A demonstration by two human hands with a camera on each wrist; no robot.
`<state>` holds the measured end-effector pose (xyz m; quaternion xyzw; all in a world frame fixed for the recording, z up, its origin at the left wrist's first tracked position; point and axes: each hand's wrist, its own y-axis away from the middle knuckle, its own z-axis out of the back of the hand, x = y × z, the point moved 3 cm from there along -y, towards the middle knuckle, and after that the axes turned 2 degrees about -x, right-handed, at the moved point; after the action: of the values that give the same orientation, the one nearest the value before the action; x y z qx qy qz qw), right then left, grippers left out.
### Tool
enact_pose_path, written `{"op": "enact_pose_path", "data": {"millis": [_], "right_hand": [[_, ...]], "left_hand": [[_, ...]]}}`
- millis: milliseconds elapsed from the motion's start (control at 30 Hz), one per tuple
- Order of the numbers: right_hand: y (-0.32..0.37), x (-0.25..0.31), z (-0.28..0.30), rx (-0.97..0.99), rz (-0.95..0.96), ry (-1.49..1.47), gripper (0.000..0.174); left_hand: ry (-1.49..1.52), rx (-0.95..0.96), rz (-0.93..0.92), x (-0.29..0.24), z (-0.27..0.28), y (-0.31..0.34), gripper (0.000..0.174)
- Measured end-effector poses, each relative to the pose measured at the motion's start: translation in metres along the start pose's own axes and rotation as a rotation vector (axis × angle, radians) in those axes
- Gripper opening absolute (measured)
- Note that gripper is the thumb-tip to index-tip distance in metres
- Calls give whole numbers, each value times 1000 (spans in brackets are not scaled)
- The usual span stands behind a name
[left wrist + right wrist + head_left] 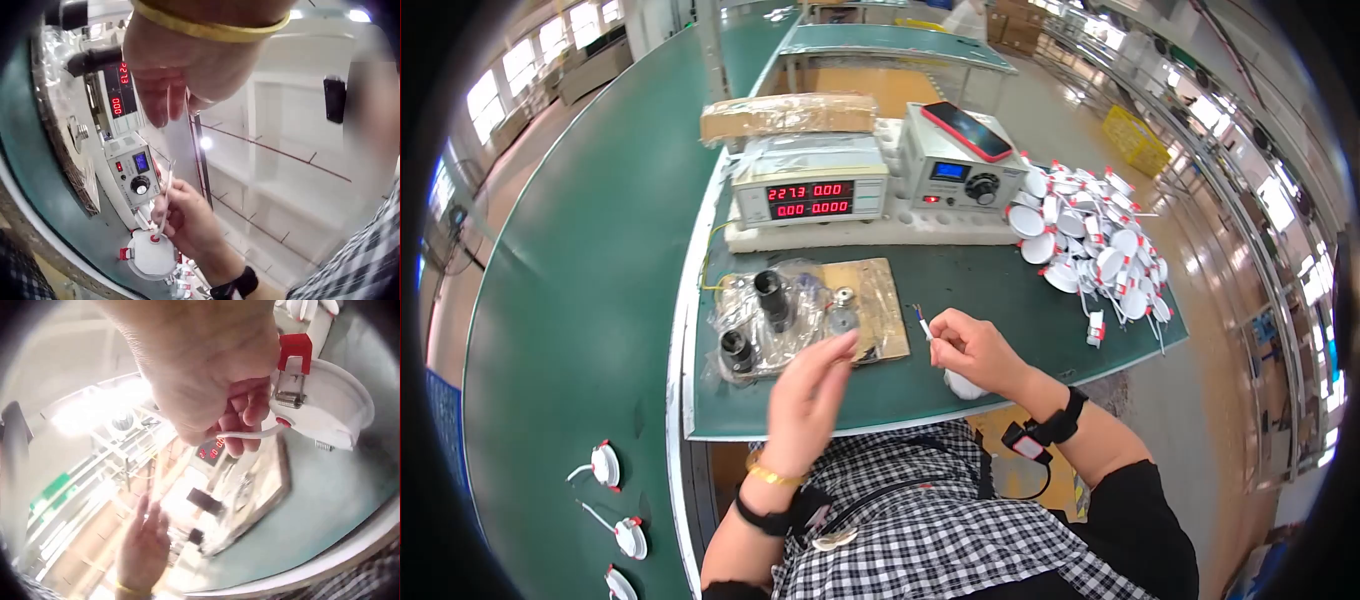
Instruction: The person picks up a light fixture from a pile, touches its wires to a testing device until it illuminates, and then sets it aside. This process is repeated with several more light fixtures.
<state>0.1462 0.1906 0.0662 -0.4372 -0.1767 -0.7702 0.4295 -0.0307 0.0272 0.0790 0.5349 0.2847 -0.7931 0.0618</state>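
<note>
My right hand (980, 352) pinches the white cable (923, 324) of a round downlight, its bare wire ends pointing up and away. The downlight (334, 403) hangs just below that hand, with red-capped spring clips on its white body; in the head view the hand hides much of it. My left hand (808, 400) is over the front of the table with its fingers extended, holding nothing. Beyond it lies a cardboard board (883, 300) wrapped in plastic film, carrying two black cylindrical holders (771, 297) and a small metal piece (843, 296).
A power meter (810, 190) with red digits stands at the back beside a box-shaped supply (960, 180), which has a phone (966, 131) on top. Many white downlights (1100, 240) are heaped on the right. Several more lie on the green surface (580, 330) at left.
</note>
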Motion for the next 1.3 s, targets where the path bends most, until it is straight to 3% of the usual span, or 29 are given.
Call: {"op": "enact_pose_path", "data": {"millis": [67, 233, 333, 367, 467, 567, 600, 633, 700, 733, 767, 833, 867, 967, 1067, 1233, 1300], "right_hand": [[-1, 16, -16, 94, -92, -275, 11], [-2, 29, -42, 107, -144, -476, 9], [-5, 31, -53, 58, -179, -545, 12], [-7, 31, -58, 61, -184, -547, 12], [-12, 38, -63, -72, -95, -479, 11], [-21, 37, -61, -169, 26, -439, 10], [-25, 38, -60, -182, 33, -480, 12], [-28, 42, -60, -181, 40, -483, 12], [-31, 48, -56, -267, -2, -604, 13], [-33, 46, -54, -276, 12, -650, 13], [-35, 47, -53, -274, 20, -648, 13], [-36, 49, -50, -334, 15, -754, 12], [-36, 46, -51, -333, -16, -763, 12], [-34, 49, -57, -334, -59, -807, 12], [-35, 49, -55, -338, -15, -652, 13], [-45, 27, -53, -404, 40, -339, 10], [-49, 16, -59, -339, -49, -147, 11]], "left_hand": [[-183, -28, -220, -14, -16, -19, 38], [-313, -15, -273, 4, -24, -25, 37], [-156, -43, -10, 11, -23, -23, 32], [-156, -42, -4, 12, -26, -21, 32], [120, -93, 235, 29, -27, -14, 29], [260, 28, 322, 28, -29, -5, 26], [176, -7, 91, 27, -25, -6, 30], [170, -10, 87, 29, -22, -4, 30], [353, -186, 296, 35, -11, 4, 36], [445, -183, 404, 47, -10, 13, 43], [444, -188, 397, 53, -12, 22, 43], [701, -83, 638, 62, -22, 42, 48], [788, -31, 659, 59, -29, 46, 54], [774, 9, 522, 57, -44, 41, 45], [656, 97, 590, 57, -44, 35, 38], [773, 197, 662, 57, -49, 34, 35], [817, 241, 698, 61, -53, 34, 35]]}}
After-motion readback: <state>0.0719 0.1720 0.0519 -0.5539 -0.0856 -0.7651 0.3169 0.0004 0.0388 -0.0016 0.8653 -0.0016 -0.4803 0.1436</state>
